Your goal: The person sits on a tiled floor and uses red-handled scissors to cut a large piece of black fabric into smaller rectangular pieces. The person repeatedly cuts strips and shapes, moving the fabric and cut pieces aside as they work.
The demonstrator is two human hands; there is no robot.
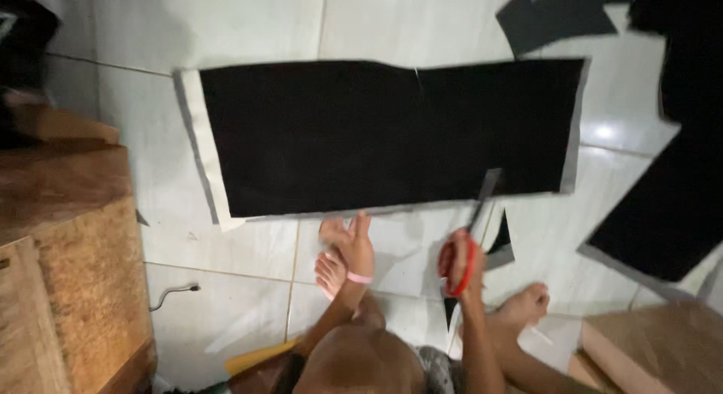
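Large black sheet [376, 134] lies flat on the tiled floor [248, 25], long side running left to right, near edge just ahead of the person's feet. A pale backing layer shows as a strip along the sheet's left edge and as a thin grey margin along its near and right edges. A fine slit or seam runs down from the far edge near the middle.

Right hand [457, 262] is clenched around the red handles of a pair of scissors [473, 228]; the blades point away from the person and meet the sheet at its near edge, toward the right-hand end. Motion blur hides whether the blades are apart or together.

Left hand [352, 243] hovers just short of the near edge, fingers released and spread, palm partly up, holding nothing. A pink band [359, 277] sits on that wrist.

Bare foot [330, 272] is on the floor beside the left wrist; the other foot [523, 307] is on the right, near the scissor arm.

More black pieces [663, 206] lie on the floor at the right and far-right corner. A small dark offcut [501, 240] lies just right of the scissors.

Wooden boards [71, 243] are stacked along the left edge of the floor. A brown box [655, 349] is at the near right corner. A thin metal hook [173, 292] lies on the tile beside the boards
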